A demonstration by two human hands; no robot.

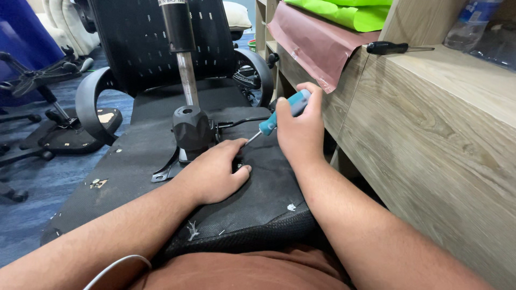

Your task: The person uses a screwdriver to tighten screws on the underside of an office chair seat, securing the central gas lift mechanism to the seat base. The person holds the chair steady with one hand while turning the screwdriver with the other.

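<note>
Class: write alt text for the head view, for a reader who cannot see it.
A right hand drives a teal-handled screwdriver into the underside of an upturned black office chair seat, while the left hand steadies it beside the gas-lift column.

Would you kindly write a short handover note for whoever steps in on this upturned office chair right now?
Right hand: gripping the teal-handled screwdriver, tip angled down at the underside of the chair seat.
Left hand: flat on the seat beside the black mechanism, fingers steadying at the tip.
Chair lies upside down across the lap, gas cylinder pointing up.
Done: cannot tell how many screws are out.
Left: the fastener under the tip is hidden by the hands. A spare black screwdriver lies on the wooden shelf.
</note>
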